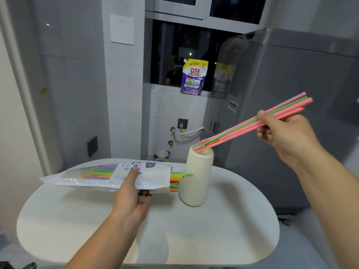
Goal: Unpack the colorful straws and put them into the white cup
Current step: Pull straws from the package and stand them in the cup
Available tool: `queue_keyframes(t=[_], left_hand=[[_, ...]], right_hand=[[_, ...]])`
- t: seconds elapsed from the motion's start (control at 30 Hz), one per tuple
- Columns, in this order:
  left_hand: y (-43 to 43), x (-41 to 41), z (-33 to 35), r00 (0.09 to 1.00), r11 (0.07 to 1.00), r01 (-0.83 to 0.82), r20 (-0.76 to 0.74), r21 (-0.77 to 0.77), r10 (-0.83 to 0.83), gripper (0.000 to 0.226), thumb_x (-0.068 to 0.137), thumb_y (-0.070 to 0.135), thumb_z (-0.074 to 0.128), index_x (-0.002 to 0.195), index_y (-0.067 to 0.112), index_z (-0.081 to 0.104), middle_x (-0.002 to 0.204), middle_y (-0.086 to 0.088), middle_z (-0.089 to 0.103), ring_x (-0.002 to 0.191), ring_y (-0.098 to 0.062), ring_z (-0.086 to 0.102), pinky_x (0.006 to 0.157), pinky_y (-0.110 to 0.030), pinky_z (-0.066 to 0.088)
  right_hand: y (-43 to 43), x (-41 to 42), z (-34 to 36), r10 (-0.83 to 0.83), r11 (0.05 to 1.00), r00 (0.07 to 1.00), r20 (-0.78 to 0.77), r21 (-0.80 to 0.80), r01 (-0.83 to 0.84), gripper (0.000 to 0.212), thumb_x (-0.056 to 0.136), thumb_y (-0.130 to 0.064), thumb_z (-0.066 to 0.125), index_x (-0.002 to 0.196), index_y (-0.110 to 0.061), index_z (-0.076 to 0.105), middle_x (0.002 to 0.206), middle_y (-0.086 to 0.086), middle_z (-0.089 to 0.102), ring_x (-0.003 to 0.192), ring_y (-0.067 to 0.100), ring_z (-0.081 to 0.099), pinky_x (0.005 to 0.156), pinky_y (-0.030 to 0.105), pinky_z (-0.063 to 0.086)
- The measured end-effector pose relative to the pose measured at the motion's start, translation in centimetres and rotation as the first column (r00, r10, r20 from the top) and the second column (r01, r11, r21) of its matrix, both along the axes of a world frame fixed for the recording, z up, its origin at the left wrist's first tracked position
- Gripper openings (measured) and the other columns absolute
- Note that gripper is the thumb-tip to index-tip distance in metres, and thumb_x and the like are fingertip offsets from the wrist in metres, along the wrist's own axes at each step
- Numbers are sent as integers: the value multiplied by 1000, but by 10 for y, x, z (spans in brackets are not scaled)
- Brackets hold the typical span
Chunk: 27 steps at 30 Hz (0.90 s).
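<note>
A tall white cup [195,179] stands upright on the white table [147,235]. My right hand [287,133] grips a small bunch of pink, green and orange straws [239,131], tilted, with their lower ends just inside the cup's mouth. My left hand [132,193] holds the plastic straw bag [97,176] level above the table, left of the cup. Green and orange straw ends [177,180] stick out of the bag's open right end, close to the cup's side.
A grey appliance [291,105] rises behind and right of the table. On the window sill at the back stands a purple detergent pouch [194,76]. A wall with a switch plate [122,29] is at the left. A small bowl [161,154] sits on the floor beyond the table.
</note>
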<state>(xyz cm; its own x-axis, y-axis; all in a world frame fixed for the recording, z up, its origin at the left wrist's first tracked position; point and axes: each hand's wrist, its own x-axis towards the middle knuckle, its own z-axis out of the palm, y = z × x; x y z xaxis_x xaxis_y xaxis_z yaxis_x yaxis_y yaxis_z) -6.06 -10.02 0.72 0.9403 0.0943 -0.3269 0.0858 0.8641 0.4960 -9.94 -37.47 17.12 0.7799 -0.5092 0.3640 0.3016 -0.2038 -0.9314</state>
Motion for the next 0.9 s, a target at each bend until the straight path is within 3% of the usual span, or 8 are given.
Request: queue_keyframes(t=[0.23,0.47,0.57,0.67,0.77,0.9], left_hand=[[-7,-7,-2,1000,1000,10,-6,16,-10,38,96,14,69,132,23,60,121,-3,75,96,-18,73,75,-37,59],[-2,-7,-4,1000,999,23,18,32,-23,20,95,14,70,110,26,63,121,-4,76,105,-21,73,96,-46,56],[-1,-7,-4,999,999,30,15,34,-30,20,95,14,70,110,26,63,119,-4,76,100,-21,74,92,-44,58],[-1,-8,-5,999,999,29,16,31,-30,22,95,14,70,111,26,64,119,-4,77,100,-21,75,90,-44,58],[-1,-9,-3,999,999,25,21,20,-25,20,95,13,70,108,27,62,120,-4,76,104,-22,74,98,-48,56],[1,-10,-1,1000,1000,22,21,11,-23,20,94,13,70,109,25,64,120,-5,76,101,-21,74,98,-47,56]], right_hand=[[0,17,-5,-31,998,997,-74,-52,27,15,92,-18,70,91,-3,68,72,7,64,61,14,62,58,23,55],[23,43,-19,-23,985,985,-173,-174,-8,12,92,-16,68,88,-5,67,73,8,66,57,16,62,52,23,57],[35,54,-29,-27,980,979,-203,-200,-15,12,92,-16,69,89,-5,65,72,8,65,57,15,62,47,21,55],[44,62,-40,-19,975,968,-250,-221,-38,11,91,-17,70,88,-7,66,72,7,66,58,17,63,51,26,54],[50,69,-53,28,972,944,-329,-212,-103,12,89,-18,74,82,-11,67,76,7,68,61,17,64,56,27,55],[54,67,-65,86,973,925,-371,-167,-158,17,84,-20,79,86,-4,73,85,18,75,66,21,65,70,35,61]])
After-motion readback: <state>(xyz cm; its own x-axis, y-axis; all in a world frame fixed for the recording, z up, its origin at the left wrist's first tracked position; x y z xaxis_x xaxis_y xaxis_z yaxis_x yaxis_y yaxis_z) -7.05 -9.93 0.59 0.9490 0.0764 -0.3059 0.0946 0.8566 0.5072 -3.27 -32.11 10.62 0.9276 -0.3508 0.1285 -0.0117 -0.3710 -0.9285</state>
